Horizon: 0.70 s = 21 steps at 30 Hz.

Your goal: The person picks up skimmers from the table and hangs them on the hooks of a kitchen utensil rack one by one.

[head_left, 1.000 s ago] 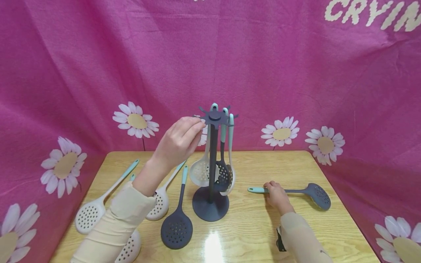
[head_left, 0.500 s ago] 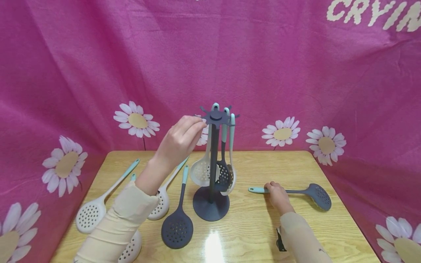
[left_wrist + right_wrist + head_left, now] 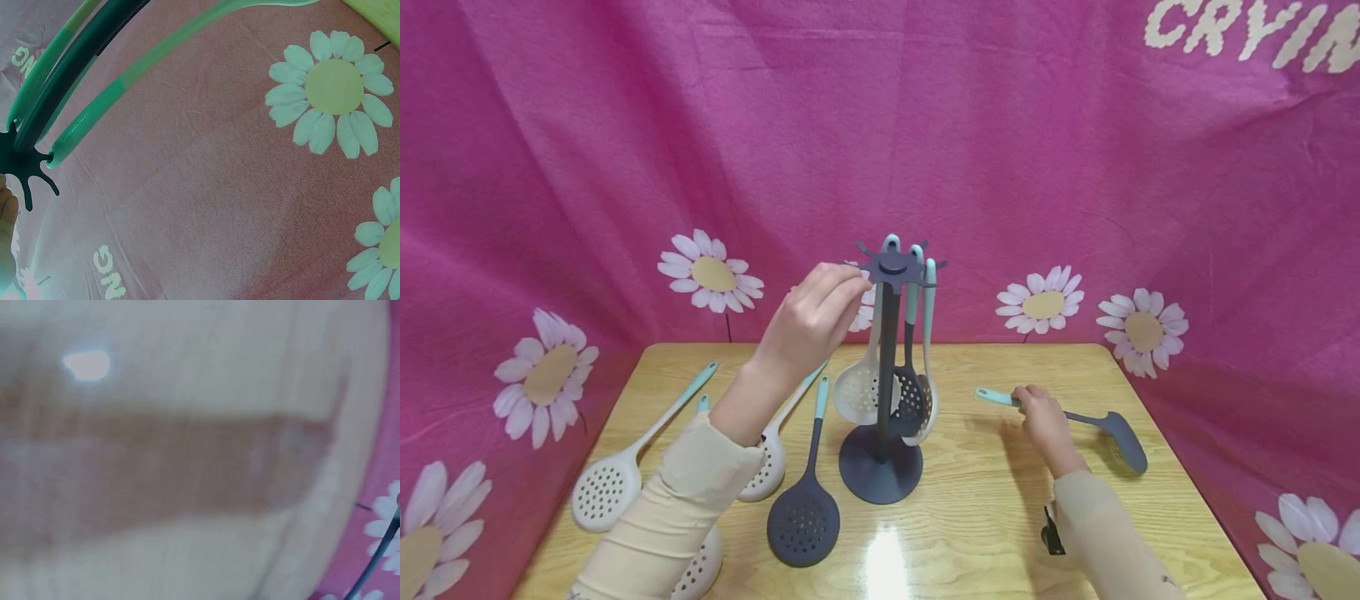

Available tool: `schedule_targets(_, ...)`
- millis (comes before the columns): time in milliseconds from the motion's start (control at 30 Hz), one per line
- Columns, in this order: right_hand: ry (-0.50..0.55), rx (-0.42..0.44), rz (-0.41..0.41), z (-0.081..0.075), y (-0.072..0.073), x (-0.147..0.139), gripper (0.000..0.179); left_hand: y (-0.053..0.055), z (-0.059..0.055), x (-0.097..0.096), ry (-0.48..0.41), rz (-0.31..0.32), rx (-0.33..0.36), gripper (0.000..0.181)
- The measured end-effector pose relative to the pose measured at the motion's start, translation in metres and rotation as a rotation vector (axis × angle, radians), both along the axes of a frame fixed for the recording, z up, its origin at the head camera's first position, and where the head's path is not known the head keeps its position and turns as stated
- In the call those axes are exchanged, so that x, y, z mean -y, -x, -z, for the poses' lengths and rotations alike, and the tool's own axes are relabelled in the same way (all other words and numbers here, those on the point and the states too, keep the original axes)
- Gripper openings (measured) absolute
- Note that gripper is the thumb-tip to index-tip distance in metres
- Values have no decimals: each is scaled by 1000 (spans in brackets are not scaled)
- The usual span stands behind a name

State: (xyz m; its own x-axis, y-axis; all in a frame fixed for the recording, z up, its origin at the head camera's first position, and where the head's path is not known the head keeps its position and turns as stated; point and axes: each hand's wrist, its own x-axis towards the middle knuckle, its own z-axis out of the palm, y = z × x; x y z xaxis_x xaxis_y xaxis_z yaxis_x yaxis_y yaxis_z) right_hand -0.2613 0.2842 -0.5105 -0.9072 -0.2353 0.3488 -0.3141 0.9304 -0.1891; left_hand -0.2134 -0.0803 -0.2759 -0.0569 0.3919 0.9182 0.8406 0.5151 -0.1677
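My left hand [image 3: 816,312] is at the top of a dark utensil stand [image 3: 887,333], its fingertips pinching the near left hook. In the left wrist view, only a bit of that hand [image 3: 6,234] shows beside the hooked top [image 3: 25,159]. A white ladle-shaped strainer [image 3: 856,392], a dark perforated ladle [image 3: 910,400] and another white utensil [image 3: 928,412] hang from the stand. On the right, my right hand [image 3: 1045,421] grips a dark skimmer [image 3: 1123,442] by its shaft, near the mint handle end [image 3: 995,397]. The skimmer is raised off the table and tilted.
A dark skimmer [image 3: 803,521] lies left of the stand's base. White perforated utensils [image 3: 606,496] lie further left, one [image 3: 700,567] partly under my left sleeve [image 3: 677,500]. A pink cloth [image 3: 880,125] with daisies surrounds the wooden table [image 3: 977,517].
My right hand has lifted the dark skimmer from the table and moved slightly away and to the right; the skimmer's head has turned edge-on. The left hand stays at the stand.
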Motion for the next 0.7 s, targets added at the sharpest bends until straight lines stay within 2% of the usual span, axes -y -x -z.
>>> schedule_targets(200, 102, -64, 15, -41, 6, 11, 25, 0, 0, 0, -3, 0, 5, 14)
schedule_targets(400, 236, -112, 21, -81, 2, 30, 30, 0, 0, 0, -6, -4, 15, 12)
schedule_targets(700, 469, -313, -44, -128, -11, 59, 22, 0, 1, 0, -13, -10, 6, 12)
